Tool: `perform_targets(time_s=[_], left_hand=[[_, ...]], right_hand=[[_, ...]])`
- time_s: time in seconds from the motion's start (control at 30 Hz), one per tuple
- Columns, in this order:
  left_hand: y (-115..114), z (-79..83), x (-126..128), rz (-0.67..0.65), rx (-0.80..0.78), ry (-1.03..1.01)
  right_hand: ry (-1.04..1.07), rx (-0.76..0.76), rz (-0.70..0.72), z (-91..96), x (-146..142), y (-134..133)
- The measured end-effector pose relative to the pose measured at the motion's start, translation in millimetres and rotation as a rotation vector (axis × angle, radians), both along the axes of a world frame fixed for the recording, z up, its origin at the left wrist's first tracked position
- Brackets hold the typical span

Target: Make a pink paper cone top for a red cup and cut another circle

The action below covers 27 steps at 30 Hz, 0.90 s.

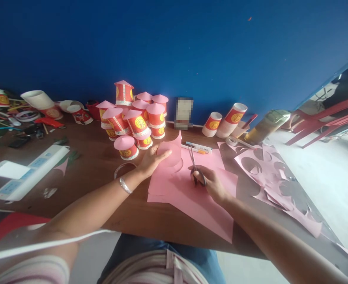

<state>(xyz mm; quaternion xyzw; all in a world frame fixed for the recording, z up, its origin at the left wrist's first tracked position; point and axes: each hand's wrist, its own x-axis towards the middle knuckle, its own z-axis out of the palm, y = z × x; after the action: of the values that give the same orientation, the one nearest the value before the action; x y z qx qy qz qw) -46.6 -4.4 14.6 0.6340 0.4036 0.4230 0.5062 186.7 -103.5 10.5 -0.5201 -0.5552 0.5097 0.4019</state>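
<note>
My left hand (152, 161) pinches a piece of pink paper (171, 152) between thumb and fingers; the piece is partly cut, with a rounded outline and a pointed strip curling up at its far edge. My right hand (211, 182) is closed round the black handles of a pair of scissors (192, 157), whose blades point away from me and stand apart from the held piece. Beneath both hands lie pink paper sheets (203, 213). Several red cups with pink paper cone tops (137, 122) stand stacked beyond my left hand.
Pens (198, 147) lie behind the sheets. Pink offcuts with round holes (280, 193) spread at the right. A tape roll (231, 141), a tall bottle (267, 126) and paper cups (212, 124) stand along the back. A white power strip (32, 173) lies left; a phone-like object (184, 113) leans against the blue wall.
</note>
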Motion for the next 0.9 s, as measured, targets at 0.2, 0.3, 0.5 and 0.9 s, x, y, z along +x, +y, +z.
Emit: perform_targets(time_s=[0.2, 0.3, 0.5, 0.9], left_hand=[[0, -5.9, 4, -0.025, -0.094, -0.051], [2, -11.8, 4, -0.05, -0.095, -0.07], [0, -11.0, 3, -0.099, -0.057, -0.075], [-2, -11.7, 3, -0.156, -0.111, 0.03]], right_hand=[[-0.063, 0.036, -0.02, -14.0, -10, 8], [-0.093, 0.05, -0.002, -14.9, -10, 7], [-0.129, -0.008, 0.064, -9.2, -9, 4], [-0.097, 0.011, 0.092, -13.9, -7, 3]])
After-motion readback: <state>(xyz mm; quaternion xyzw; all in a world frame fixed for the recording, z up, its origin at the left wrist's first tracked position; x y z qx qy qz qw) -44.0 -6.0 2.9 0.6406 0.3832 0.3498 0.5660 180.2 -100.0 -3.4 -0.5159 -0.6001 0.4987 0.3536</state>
